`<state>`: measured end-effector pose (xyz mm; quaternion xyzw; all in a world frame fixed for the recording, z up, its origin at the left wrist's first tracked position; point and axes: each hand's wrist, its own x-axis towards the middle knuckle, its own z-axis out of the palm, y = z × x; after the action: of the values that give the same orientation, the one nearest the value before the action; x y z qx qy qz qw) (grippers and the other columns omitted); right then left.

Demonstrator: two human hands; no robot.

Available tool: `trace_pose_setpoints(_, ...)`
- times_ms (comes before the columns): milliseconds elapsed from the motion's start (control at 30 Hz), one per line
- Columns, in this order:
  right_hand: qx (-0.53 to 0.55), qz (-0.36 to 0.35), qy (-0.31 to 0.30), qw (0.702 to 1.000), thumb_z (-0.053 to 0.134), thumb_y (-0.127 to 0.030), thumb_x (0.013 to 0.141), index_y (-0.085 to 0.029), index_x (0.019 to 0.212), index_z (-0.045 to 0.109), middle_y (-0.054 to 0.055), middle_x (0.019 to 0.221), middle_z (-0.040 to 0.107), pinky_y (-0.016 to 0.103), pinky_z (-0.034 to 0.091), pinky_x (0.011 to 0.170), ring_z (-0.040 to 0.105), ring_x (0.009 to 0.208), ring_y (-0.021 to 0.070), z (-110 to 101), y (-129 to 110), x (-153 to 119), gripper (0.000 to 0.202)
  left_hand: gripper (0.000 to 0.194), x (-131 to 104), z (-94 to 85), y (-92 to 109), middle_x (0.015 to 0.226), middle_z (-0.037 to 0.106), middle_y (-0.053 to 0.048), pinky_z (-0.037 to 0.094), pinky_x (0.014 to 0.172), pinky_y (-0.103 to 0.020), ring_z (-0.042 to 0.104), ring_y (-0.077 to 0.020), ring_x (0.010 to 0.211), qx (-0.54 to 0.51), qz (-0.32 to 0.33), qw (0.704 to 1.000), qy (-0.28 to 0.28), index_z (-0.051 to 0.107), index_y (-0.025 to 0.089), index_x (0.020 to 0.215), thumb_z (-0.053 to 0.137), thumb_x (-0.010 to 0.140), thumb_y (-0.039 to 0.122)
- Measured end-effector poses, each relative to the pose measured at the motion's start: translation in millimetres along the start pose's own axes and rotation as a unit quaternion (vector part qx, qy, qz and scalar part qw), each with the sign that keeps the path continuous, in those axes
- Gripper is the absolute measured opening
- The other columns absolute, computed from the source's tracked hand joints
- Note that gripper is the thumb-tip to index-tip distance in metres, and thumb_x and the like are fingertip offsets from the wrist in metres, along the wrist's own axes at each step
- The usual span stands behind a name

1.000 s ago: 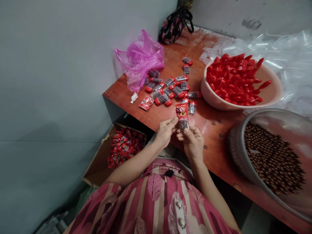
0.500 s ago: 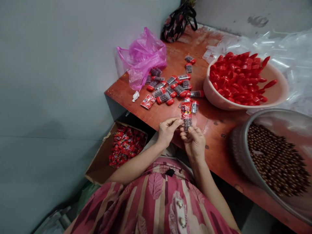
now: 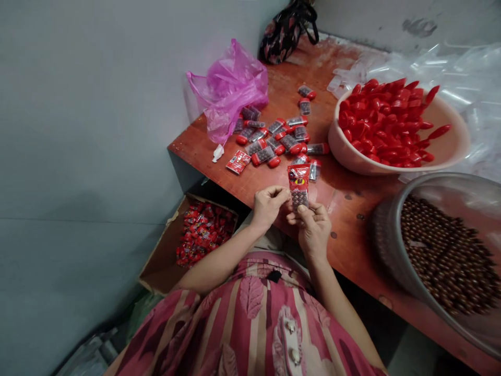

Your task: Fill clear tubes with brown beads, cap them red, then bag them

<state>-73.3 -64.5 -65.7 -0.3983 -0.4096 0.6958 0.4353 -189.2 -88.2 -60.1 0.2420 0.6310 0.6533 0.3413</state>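
Note:
My right hand (image 3: pixel 316 225) grips the lower end of a small clear packet (image 3: pixel 300 199) of dark brown balls, thumb in front. A red printed label covers the packet's upper part, and it stands roughly upright over the table's front edge. At the packet's left edge is my left hand (image 3: pixel 267 208), its thumb and forefinger pinched together; what lies between those fingertips is hidden. Just behind the packet lie several small clear containers (image 3: pixel 264 155) with red caps, filled with dark balls. A stack of red printed cards (image 3: pixel 238 162) rests to their left.
On the reddish table (image 3: pixel 348 224), a pink bowl (image 3: pixel 352 156) of red caps stands at right, with a grey basin (image 3: pixel 387 261) of brown balls nearer. Clear plastic bags (image 3: pixel 465 78), a purple bag (image 3: pixel 237 78) and a dark floral bag (image 3: pixel 282 39) lie behind. Below left is a carton (image 3: pixel 160 266) of red packets.
The packet's red label now faces me more fully, and the packet has shifted slightly left. Both hands stay nearly in place.

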Motion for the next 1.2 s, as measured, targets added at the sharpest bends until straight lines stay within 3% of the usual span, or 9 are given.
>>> trace_pose_setpoints(200,0.005,0.005,0.013,1.000,0.076,-0.034,0.071,-0.019,0.090,0.052,-0.003,0.066,0.071,0.019,0.052,0.045,0.064,0.045,0.0101,4,-3,0,0.035,0.019,1,0.5,-1,0.056,0.061,0.003,0.041,0.058,-0.020,0.053,-0.0082,0.055,0.019,0.012,1.000,-0.007,0.066,0.016,0.061,0.063,0.076,0.029)
trace_pose_setpoints(500,0.013,0.004,0.009,1.000,0.075,-0.032,0.073,-0.018,0.092,0.053,-0.001,0.070,0.072,0.017,0.051,0.044,0.065,0.047,0.0097,3,0,0,0.031,0.019,-4,3.0,1,0.065,0.067,0.000,0.047,0.060,-0.021,0.058,-0.0100,0.059,-0.075,-0.050,0.996,0.019,0.072,0.015,0.069,0.067,0.073,0.033)
trace_pose_setpoints(933,-0.033,-0.020,0.003,0.999,0.073,-0.031,0.076,-0.019,0.094,0.051,-0.003,0.067,0.072,0.020,0.054,0.046,0.065,0.046,0.0105,0,4,-2,0.031,0.020,3,-3.8,-2,0.063,0.068,0.000,0.045,0.063,-0.023,0.060,-0.0120,0.060,0.034,-0.001,0.999,0.000,0.071,0.015,0.067,0.064,0.075,0.032)
trace_pose_setpoints(1200,-0.020,-0.013,0.036,0.999,0.073,-0.033,0.075,-0.019,0.095,0.051,-0.003,0.068,0.071,0.021,0.053,0.046,0.064,0.045,0.0109,5,9,-6,0.033,0.022,0,-2.3,3,0.057,0.060,0.002,0.040,0.061,-0.022,0.052,-0.0109,0.056,0.154,0.087,0.984,0.011,0.066,0.017,0.064,0.056,0.080,0.028)
